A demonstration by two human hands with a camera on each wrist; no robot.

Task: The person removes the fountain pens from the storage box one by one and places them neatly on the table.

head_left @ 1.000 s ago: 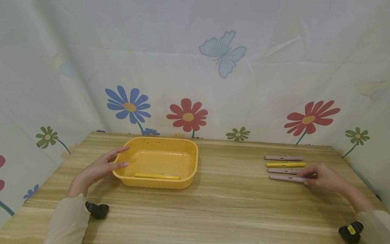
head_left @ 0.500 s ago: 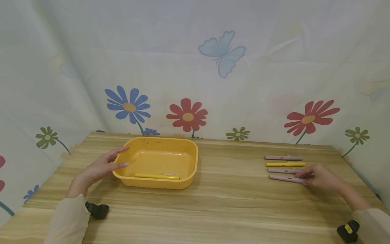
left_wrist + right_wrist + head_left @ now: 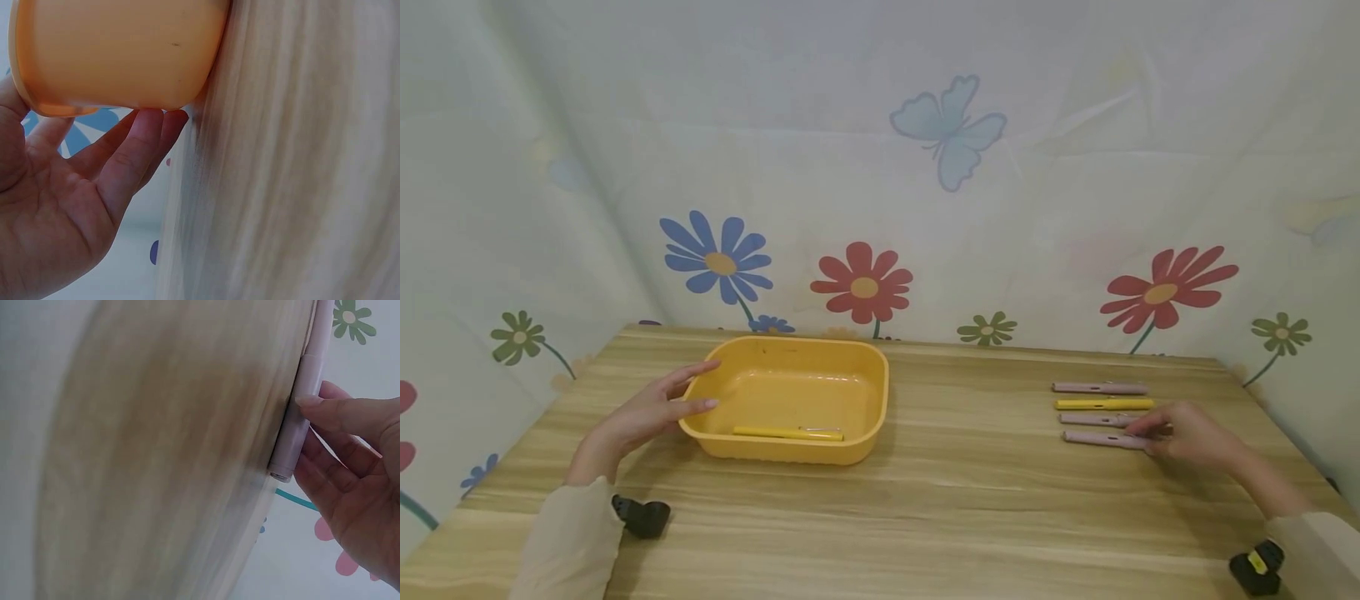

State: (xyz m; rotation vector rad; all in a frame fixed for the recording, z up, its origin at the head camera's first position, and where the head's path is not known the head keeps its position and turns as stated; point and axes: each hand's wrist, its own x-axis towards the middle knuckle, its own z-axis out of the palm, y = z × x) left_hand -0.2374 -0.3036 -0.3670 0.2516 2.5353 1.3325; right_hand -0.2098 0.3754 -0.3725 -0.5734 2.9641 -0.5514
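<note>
My left hand (image 3: 638, 415) holds the left rim of a yellow plastic basin (image 3: 805, 451), thumb tip over the rim. In the left wrist view several fingers (image 3: 125, 156) touch the basin's outer wall. A yellow pen (image 3: 787, 433) with a clip lies inside the basin along its near side. On the right of the table, my right hand (image 3: 1198, 437) pinches the right end of the nearest pale pink pen (image 3: 1102, 438). The right wrist view has the thumb on that pen (image 3: 300, 419), with fingers at its other side; the pen lies against the tabletop.
Behind the pinched pen lie a second pink pen (image 3: 1090, 419), a yellow pen (image 3: 1103, 405) and a third pink pen (image 3: 1099, 388), roughly parallel. The wooden table (image 3: 910, 525) ends at a floral curtain (image 3: 1045, 217) at the back and sides.
My right hand has shifted very slightly to the left along the nearest pink pen. The left hand, the basin and the other pens stay where they were.
</note>
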